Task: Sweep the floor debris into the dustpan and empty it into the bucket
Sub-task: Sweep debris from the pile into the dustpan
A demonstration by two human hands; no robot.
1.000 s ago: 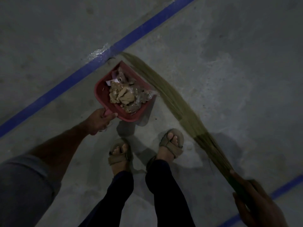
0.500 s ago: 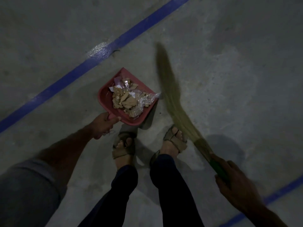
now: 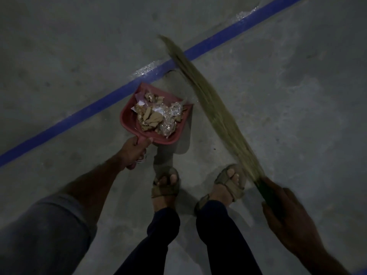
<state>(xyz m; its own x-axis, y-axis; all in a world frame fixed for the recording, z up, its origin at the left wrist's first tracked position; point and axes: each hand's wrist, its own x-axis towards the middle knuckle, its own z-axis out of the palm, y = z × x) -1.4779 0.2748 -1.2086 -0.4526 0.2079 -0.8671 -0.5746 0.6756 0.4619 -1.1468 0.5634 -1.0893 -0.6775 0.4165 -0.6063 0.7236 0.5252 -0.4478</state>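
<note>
At frame centre I see the red plastic dustpan (image 3: 127,120) holding brown scraps and crinkled clear wrap (image 3: 156,117); my left hand (image 3: 135,151) grips its handle. My right hand (image 3: 286,213), lower right, clasps the long straw-coloured grass broom (image 3: 210,100), slanting toward upper centre.

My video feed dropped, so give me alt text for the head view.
The left hand grips a red plastic dustpan full of brown scraps and crumpled wrappers, while the right hand grips a straw broom beside it on grey concrete floor.
</note>
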